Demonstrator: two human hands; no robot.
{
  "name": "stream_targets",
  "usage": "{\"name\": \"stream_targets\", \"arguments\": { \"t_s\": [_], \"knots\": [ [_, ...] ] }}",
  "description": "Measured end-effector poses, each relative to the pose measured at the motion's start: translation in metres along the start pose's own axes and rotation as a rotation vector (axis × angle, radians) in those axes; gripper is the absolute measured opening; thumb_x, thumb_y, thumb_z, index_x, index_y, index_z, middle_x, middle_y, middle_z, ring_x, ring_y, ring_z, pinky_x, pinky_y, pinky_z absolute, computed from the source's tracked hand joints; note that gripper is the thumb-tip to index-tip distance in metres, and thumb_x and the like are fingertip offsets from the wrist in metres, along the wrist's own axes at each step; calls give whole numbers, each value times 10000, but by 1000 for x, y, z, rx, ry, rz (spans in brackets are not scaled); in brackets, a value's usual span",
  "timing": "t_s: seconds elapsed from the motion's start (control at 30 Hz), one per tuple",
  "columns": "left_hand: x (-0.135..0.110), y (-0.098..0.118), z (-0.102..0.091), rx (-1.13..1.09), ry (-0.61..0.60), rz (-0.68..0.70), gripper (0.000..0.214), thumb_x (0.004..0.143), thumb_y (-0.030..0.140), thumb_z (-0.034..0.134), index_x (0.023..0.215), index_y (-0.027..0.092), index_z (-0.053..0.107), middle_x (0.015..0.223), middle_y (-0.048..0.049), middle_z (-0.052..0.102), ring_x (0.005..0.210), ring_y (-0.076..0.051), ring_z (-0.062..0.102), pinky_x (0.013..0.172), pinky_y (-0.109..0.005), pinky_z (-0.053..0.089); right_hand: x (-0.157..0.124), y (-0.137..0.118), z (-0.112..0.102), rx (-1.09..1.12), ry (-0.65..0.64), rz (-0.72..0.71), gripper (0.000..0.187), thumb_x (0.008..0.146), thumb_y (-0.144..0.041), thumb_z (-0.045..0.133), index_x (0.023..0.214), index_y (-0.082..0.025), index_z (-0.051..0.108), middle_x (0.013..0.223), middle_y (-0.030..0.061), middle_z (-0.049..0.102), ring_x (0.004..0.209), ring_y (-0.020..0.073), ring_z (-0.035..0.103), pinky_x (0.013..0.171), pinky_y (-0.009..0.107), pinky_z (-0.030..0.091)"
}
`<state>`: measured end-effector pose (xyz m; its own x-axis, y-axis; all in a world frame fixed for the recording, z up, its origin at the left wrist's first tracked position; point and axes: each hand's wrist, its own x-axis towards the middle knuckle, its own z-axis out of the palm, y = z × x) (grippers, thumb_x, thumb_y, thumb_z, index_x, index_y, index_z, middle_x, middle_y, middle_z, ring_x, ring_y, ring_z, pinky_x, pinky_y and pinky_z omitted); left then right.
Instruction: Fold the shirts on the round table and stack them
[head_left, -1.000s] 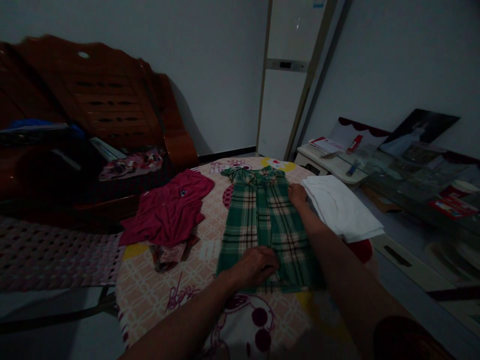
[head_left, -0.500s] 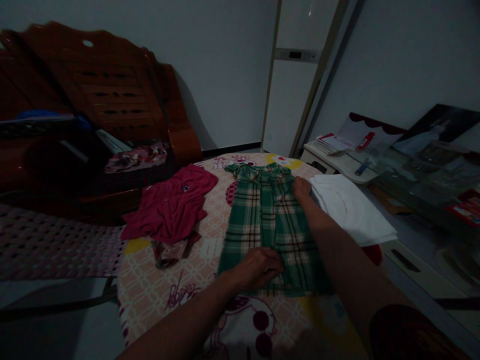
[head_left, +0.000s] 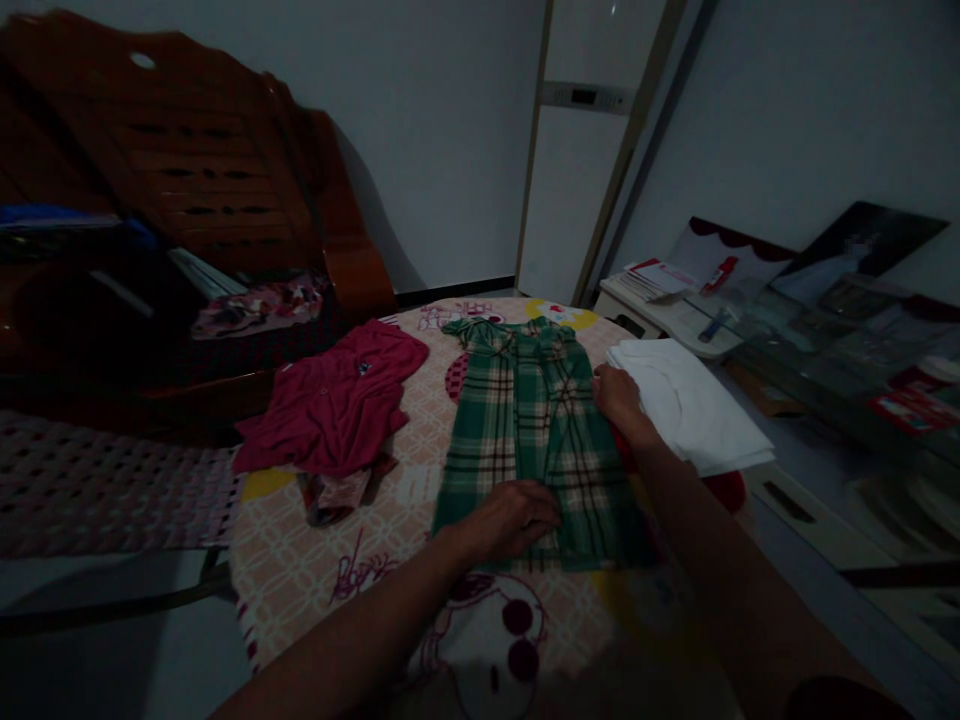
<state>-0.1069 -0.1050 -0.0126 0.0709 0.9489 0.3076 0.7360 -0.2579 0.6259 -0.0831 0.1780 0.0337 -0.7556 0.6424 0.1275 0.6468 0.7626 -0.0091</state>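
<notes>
A green plaid shirt (head_left: 487,430) lies front up on the round table, its collar end away from me and its hem toward me. My left hand (head_left: 517,515) rests low on the shirt near the hem, its fingers curled down onto the cloth by the front strip. At the shirt's right side, below the sleeve, my right hand (head_left: 619,396) is closed at the edge of the fabric; its fingertips are partly hidden. Just right of that hand sits a folded white cloth (head_left: 690,405).
A crumpled magenta shirt (head_left: 337,400) lies on the left of the patterned tablecloth (head_left: 300,570), over a patterned cloth (head_left: 337,495). Beyond are a wooden bench (head_left: 202,180) and a tall white cabinet-like unit (head_left: 574,190). A glass-topped stand (head_left: 810,350) holds papers and boxes at right.
The view has shifted slightly. My right hand has moved a little outward to the right, and the shirt's right half lies somewhat differently. My left hand stays near the hem.
</notes>
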Motion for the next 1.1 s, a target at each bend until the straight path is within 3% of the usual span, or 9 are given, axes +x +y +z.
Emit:
{"name": "stream_targets", "arguments": {
  "t_s": [0.13, 0.27, 0.43, 0.63, 0.9, 1.0, 1.1],
  "knots": [
    [-1, 0, 0, -3, 29, -1, 239, 982, 238, 498, 992, 178, 728, 1038, -79, 728, 976, -171, 670, 865, -272, 506, -73, 21, -4, -16, -31, -34, 256, 989, -271, 458, 993, -150, 683, 956, 122, 723, 905, 226, 660, 722, 286, 381],
    [0, -2, 1, -15, 52, 12, 222, 970, 223, 518, 992, 175, 733, 1032, -77, 731, 984, -173, 672, 873, -276, 509, -142, 39, -6, -13, -101, 52, 293, 1004, -316, 451, 855, -170, 657, 841, 92, 715, 784, 194, 650, 641, 280, 323],
    [0, -7, 4, -24, 69, 20, 202, 954, 209, 542, 1005, 182, 736, 1029, -71, 733, 990, -171, 672, 866, -273, 513, -193, 37, -6, 11, -170, 109, 304, 1005, -388, 477, 848, -183, 637, 818, 72, 709, 755, 187, 645, 600, 278, 284],
    [0, -11, 5, -3, 71, 18, 215, 969, 241, 531, 1011, 188, 735, 1027, -69, 731, 980, -171, 673, 873, -282, 516, -200, 28, -1, -61, -172, 50, 296, 1034, -326, 408, 952, -181, 653, 884, 89, 719, 778, 195, 657, 612, 289, 298],
    [5, 2, 5, 23, 4, 26, 236, 986, 264, 503, 1005, 209, 732, 1045, -52, 734, 985, -161, 674, 859, -257, 509, -200, 58, 5, 16, -73, 17, 304, 999, -301, 447, 801, -183, 644, 796, 71, 707, 718, 181, 620, 612, 284, 297],
    [6, 6, 5, 52, -52, 32, 222, 974, 258, 523, 968, 203, 738, 1035, -52, 737, 978, -169, 674, 865, -263, 502, -201, 59, 4, 53, -71, -8, 288, 975, -316, 492, 761, -181, 632, 762, 74, 698, 698, 182, 615, 603, 281, 290],
    [5, 10, 2, 38, -75, 53, 204, 954, 303, 568, 971, 195, 740, 1050, -59, 731, 997, -182, 672, 877, -270, 500, -201, 53, -3, 141, 23, 64, 286, 970, -349, 496, 781, -182, 630, 729, 68, 684, 682, 183, 618, 593, 277, 285]
  ]
}}
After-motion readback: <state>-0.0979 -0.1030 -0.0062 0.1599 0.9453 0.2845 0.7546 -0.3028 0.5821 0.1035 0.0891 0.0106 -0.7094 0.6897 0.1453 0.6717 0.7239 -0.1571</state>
